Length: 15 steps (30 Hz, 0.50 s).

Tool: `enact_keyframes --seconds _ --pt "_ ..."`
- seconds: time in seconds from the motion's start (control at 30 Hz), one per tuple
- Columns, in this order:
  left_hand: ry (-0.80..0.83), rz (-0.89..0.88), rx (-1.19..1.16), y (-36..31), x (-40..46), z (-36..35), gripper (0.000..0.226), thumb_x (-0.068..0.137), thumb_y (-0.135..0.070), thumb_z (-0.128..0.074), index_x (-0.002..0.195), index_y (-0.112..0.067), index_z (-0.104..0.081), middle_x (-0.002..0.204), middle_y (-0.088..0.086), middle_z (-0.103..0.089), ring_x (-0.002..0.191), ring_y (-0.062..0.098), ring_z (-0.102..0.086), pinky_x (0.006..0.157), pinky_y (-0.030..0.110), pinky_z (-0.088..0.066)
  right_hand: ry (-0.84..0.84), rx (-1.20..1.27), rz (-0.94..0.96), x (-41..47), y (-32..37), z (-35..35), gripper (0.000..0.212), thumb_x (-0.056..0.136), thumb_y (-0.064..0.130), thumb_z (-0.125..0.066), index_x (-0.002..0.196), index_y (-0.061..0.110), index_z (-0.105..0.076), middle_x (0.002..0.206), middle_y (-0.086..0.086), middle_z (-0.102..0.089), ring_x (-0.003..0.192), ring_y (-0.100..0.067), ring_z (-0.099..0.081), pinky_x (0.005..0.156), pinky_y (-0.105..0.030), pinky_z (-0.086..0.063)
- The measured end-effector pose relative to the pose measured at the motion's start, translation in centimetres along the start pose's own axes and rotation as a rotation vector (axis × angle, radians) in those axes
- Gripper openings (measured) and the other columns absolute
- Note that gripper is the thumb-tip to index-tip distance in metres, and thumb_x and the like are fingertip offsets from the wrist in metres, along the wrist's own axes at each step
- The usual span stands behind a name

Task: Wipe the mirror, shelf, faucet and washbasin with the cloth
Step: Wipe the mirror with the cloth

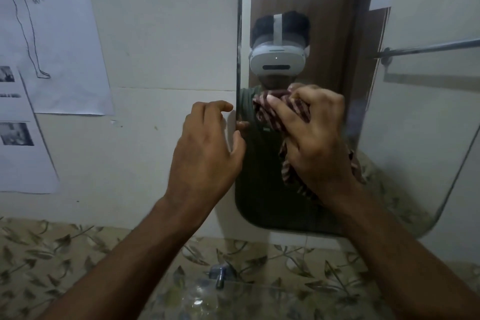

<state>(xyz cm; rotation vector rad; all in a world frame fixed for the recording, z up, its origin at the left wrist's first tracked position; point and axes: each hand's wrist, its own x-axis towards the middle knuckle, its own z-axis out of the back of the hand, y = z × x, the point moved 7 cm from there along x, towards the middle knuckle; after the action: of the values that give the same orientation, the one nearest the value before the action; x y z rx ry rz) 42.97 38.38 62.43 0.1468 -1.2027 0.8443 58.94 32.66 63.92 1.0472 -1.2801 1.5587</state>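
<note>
The mirror (415, 138) hangs on the white tiled wall, its left edge running down the middle of the view. My right hand (317, 138) presses a bunched brown-and-cream striped cloth (291, 112) against the lower middle of the glass. My left hand (207, 148) holds the mirror's left edge, thumb on the glass and fingers curled around the side. Below the mirror a clear glass shelf (233, 296) juts out, and a metal faucet (220, 277) shows just behind it. The washbasin is out of view.
Paper sheets (57, 34) with line drawings and photos are stuck on the wall at the left. A band of leaf-patterned tiles (65, 247) runs under the mirror. The glass reflects a person wearing a headset and a metal towel rail (428, 48).
</note>
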Motion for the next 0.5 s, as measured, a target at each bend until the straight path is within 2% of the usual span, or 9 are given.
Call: enact_keyframes --seconds 0.07,0.17,0.3,0.37,0.5 --pt "-0.010 -0.007 0.005 0.1 0.2 0.1 0.045 0.094 -0.041 -0.063 0.132 -0.022 -0.047 0.126 -0.001 -0.050 0.104 0.009 -0.053 0.080 0.021 -0.051 -0.015 0.001 -0.020 0.8 0.0 -0.3 0.037 0.103 0.017 -0.043 0.134 0.005 -0.060 0.130 -0.015 -0.041 0.119 -0.033 -0.038 0.104 -0.035 -0.038" --pt "-0.001 0.004 -0.024 0.7 0.3 0.3 0.041 0.093 -0.033 -0.063 0.129 -0.020 -0.049 0.124 -0.001 -0.050 0.102 0.009 -0.051 0.079 0.020 -0.050 0.062 0.012 0.021 -3.0 1.1 -0.9 0.036 0.103 0.018 -0.048 0.135 0.008 -0.060 0.131 -0.015 -0.039 0.120 -0.035 -0.039 0.103 -0.041 -0.040" --pt "0.001 0.023 -0.037 1.1 0.4 0.2 0.043 0.091 -0.034 -0.065 0.129 -0.021 -0.048 0.124 -0.001 -0.050 0.104 0.012 -0.052 0.079 0.019 -0.049 0.211 0.000 0.180 -11.2 3.3 -1.3 0.038 0.099 0.020 -0.058 0.137 0.012 -0.054 0.127 -0.016 -0.047 0.113 -0.033 -0.048 0.090 -0.047 -0.055" --pt "0.000 0.031 -0.037 1.2 0.6 0.0 0.043 0.091 -0.036 -0.065 0.129 -0.022 -0.048 0.124 -0.001 -0.050 0.105 0.014 -0.054 0.081 0.022 -0.053 0.205 -0.011 0.190 -11.4 2.9 -1.2 0.040 0.099 0.020 -0.060 0.137 0.012 -0.053 0.126 -0.017 -0.047 0.112 -0.034 -0.048 0.090 -0.047 -0.053" --pt "-0.012 0.022 -0.067 1.0 0.9 -0.2 0.036 0.094 -0.034 -0.061 0.125 -0.020 -0.049 0.121 -0.002 -0.050 0.104 0.013 -0.053 0.083 0.027 -0.055 0.063 -0.012 0.043 -4.9 1.1 -0.3 0.036 0.106 0.024 -0.043 0.132 0.006 -0.061 0.125 -0.019 -0.044 0.112 -0.038 -0.043 0.098 -0.046 -0.040"
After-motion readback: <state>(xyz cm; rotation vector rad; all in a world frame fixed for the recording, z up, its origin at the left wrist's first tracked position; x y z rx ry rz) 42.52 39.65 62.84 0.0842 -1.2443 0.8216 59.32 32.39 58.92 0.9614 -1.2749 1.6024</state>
